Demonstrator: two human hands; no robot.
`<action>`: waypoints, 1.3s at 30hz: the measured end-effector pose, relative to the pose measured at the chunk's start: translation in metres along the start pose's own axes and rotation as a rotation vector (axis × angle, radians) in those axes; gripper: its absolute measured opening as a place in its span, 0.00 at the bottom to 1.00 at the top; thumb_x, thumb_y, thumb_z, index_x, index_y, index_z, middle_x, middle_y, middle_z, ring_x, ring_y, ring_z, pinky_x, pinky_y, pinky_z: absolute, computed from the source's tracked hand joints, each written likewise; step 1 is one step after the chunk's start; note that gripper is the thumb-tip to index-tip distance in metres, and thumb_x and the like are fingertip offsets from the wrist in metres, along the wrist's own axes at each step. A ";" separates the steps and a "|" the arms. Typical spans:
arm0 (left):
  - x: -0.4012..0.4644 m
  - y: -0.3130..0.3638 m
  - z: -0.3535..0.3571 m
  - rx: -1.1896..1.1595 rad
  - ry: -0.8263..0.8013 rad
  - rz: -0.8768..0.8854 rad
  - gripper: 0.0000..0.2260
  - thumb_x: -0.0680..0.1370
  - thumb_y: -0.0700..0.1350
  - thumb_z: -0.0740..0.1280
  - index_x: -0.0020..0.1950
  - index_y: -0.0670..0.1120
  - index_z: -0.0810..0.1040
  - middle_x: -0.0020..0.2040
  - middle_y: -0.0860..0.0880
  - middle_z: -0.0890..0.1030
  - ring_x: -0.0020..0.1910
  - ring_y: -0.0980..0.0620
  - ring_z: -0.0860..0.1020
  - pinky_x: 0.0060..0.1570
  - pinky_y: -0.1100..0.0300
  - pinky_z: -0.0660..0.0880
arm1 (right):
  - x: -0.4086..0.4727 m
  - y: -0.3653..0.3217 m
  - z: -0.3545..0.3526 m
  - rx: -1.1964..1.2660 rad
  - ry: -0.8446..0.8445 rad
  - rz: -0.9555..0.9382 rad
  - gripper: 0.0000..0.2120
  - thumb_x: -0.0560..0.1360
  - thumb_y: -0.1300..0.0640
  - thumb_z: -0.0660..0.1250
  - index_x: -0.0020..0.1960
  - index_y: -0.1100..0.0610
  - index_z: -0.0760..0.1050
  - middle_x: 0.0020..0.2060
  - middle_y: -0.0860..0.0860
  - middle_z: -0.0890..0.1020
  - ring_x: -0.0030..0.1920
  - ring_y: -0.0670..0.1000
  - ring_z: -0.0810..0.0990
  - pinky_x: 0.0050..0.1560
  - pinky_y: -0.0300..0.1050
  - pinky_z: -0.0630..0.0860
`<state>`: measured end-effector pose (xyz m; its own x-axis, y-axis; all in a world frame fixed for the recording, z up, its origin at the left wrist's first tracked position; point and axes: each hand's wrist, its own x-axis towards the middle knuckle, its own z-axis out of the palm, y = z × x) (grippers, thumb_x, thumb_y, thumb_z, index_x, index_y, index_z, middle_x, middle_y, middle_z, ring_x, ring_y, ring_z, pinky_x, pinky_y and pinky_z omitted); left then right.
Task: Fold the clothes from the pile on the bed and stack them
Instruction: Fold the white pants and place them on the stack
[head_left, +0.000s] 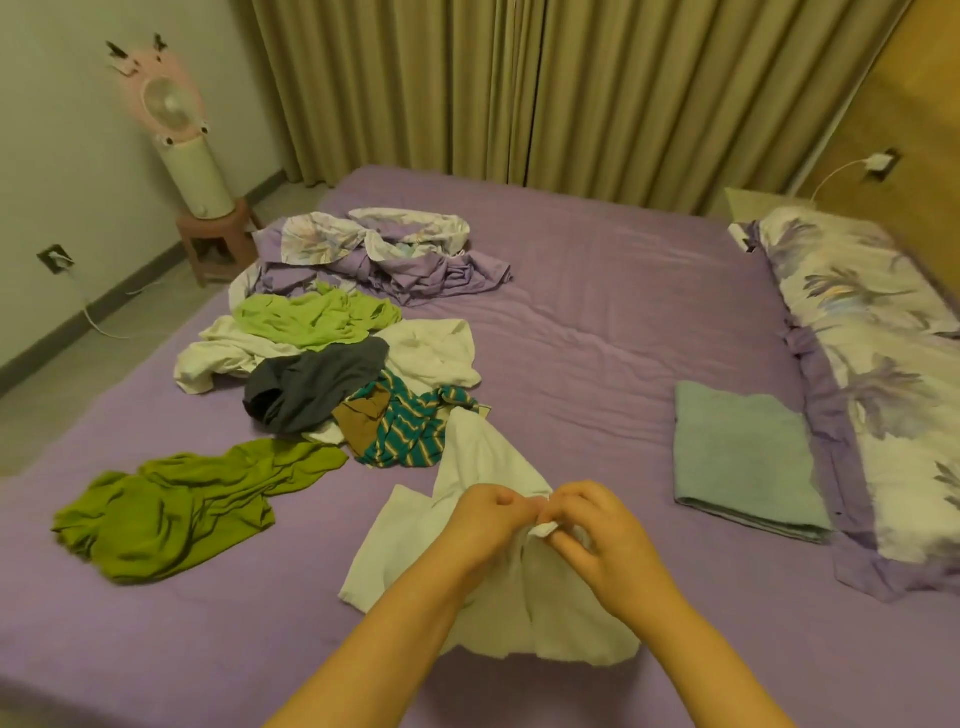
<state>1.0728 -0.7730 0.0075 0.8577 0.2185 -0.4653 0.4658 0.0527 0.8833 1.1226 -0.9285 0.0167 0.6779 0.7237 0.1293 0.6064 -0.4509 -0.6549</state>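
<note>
Both hands (545, 525) pinch white cloth (483, 467); hem hidden btwn fingers.

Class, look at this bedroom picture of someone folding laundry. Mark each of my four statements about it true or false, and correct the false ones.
1. Both hands grip the white garment. True: left hand, right hand.
2. The folded grey-blue cloth lies beside the floral pillow. True.
3. The olive-green garment is neatly folded. False: it lies crumpled.
4. The fan stands on the bed. False: on a stool beside it.
</note>
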 end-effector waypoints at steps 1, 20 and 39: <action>-0.005 0.006 0.000 -0.005 0.007 0.013 0.10 0.75 0.50 0.69 0.39 0.44 0.76 0.33 0.47 0.73 0.32 0.54 0.72 0.28 0.68 0.67 | 0.000 -0.008 -0.003 0.011 0.024 0.006 0.05 0.74 0.62 0.68 0.48 0.53 0.78 0.46 0.42 0.74 0.50 0.42 0.73 0.49 0.31 0.68; -0.034 0.081 -0.048 0.446 -0.183 0.342 0.10 0.66 0.51 0.76 0.41 0.49 0.78 0.32 0.55 0.72 0.33 0.56 0.70 0.36 0.59 0.66 | 0.033 -0.062 -0.052 -0.005 0.079 0.058 0.06 0.75 0.51 0.68 0.51 0.50 0.79 0.43 0.40 0.77 0.45 0.42 0.75 0.45 0.34 0.69; -0.046 0.015 -0.066 0.277 -0.350 0.241 0.24 0.69 0.56 0.73 0.47 0.36 0.75 0.40 0.45 0.66 0.40 0.49 0.65 0.42 0.52 0.63 | 0.019 -0.058 -0.004 0.454 -0.123 0.290 0.06 0.72 0.54 0.72 0.43 0.52 0.75 0.35 0.44 0.77 0.36 0.42 0.74 0.39 0.36 0.73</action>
<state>1.0264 -0.7179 0.0458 0.9474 -0.1493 -0.2832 0.2453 -0.2297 0.9418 1.1017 -0.8907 0.0597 0.7203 0.6715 -0.1739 0.1440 -0.3900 -0.9095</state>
